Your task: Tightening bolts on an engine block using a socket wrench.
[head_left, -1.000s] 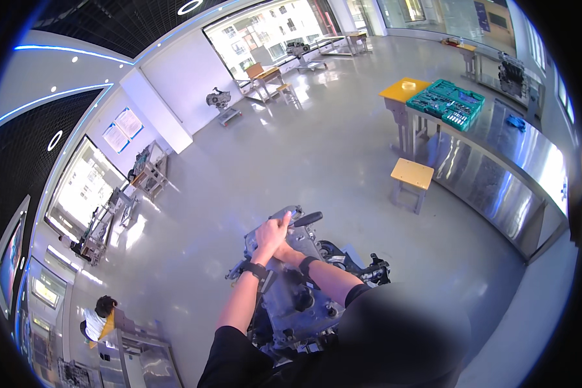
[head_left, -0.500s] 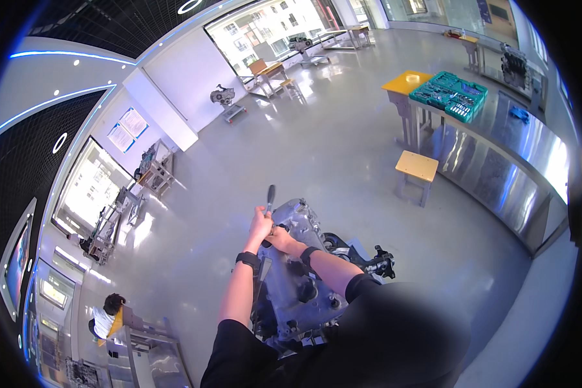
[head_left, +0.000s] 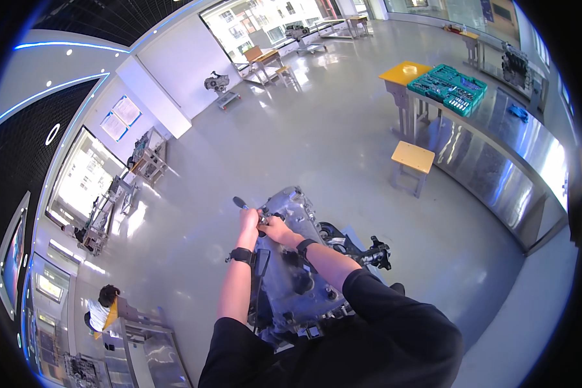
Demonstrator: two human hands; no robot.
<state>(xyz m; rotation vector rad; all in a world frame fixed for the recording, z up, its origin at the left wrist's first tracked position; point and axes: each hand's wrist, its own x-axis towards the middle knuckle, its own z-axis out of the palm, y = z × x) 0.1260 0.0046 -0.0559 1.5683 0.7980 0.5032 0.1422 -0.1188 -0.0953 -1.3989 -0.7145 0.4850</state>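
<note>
A metal engine (head_left: 281,291) with a ribbed top cover stands upright below me, with dark parts along its right side. My left hand (head_left: 248,220) is closed on a ratchet wrench at the engine's upper-left edge; the tool's dark handle (head_left: 240,202) sticks out beyond it toward the upper left. My right hand (head_left: 277,230) is closed at the tool's head, just right of the left one, and its fingertips and the fastener beneath are hidden.
A yellow stool (head_left: 412,155) stands right of the engine, beside a steel workbench (head_left: 524,152). An open green tool case (head_left: 447,87) lies on that bench. At the lower left a seated person (head_left: 100,310) is beside another bench. Several engine stands line the walls.
The wrench handle has swung counterclockwise, from pointing right through upright to pointing upper left. My left hand has moved left with it; my right hand has stayed near the head.
</note>
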